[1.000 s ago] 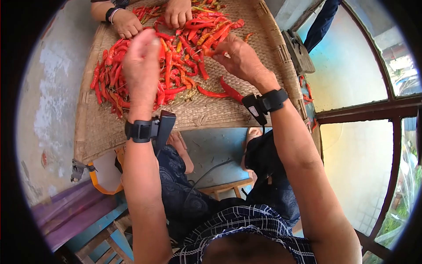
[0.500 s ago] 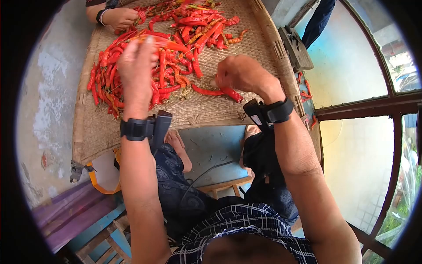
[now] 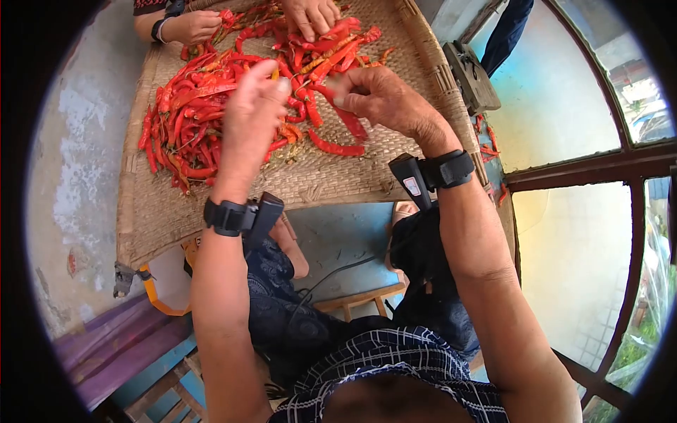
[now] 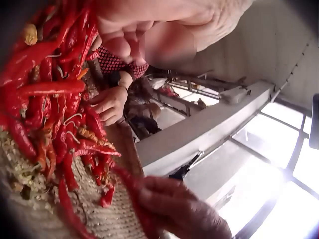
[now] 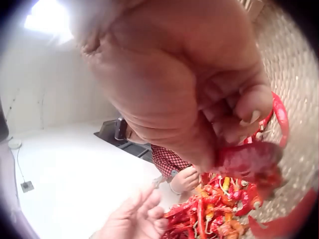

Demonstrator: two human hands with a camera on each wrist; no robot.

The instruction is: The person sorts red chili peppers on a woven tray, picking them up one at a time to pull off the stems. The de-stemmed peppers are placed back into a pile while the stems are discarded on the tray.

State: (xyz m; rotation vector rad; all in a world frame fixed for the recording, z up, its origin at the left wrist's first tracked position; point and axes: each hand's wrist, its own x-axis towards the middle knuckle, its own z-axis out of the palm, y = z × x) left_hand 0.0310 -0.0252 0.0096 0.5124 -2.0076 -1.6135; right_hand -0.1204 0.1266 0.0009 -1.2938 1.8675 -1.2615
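Observation:
My right hand (image 3: 391, 102) pinches a red chili pepper (image 3: 347, 116) between thumb and fingers, over the front right of the woven tray (image 3: 338, 176). From close by, the right wrist view has the pepper (image 5: 249, 160) hanging from the fingertips. My left hand (image 3: 254, 120), its fingers loosely bent and nothing visible in them, hovers above the large heap of red chili peppers (image 3: 187, 116). In the right wrist view that left hand (image 5: 134, 219) appears palm up beside the heap. Another single chili pepper (image 3: 335, 146) lies on the weave below my right hand.
Across the tray another person's hands work in the peppers: one hand (image 3: 310, 17) rests on a smaller pile, the other hand (image 3: 192, 27) is at the far left. A wooden board (image 3: 471, 77) and frosted windows (image 3: 564, 106) stand right, a wall (image 3: 77, 141) left.
My right hand dipped to two loose chili peppers near the tray's front, then rose with one. My left hand has shifted right. The other person's hand came back over the smaller pile.

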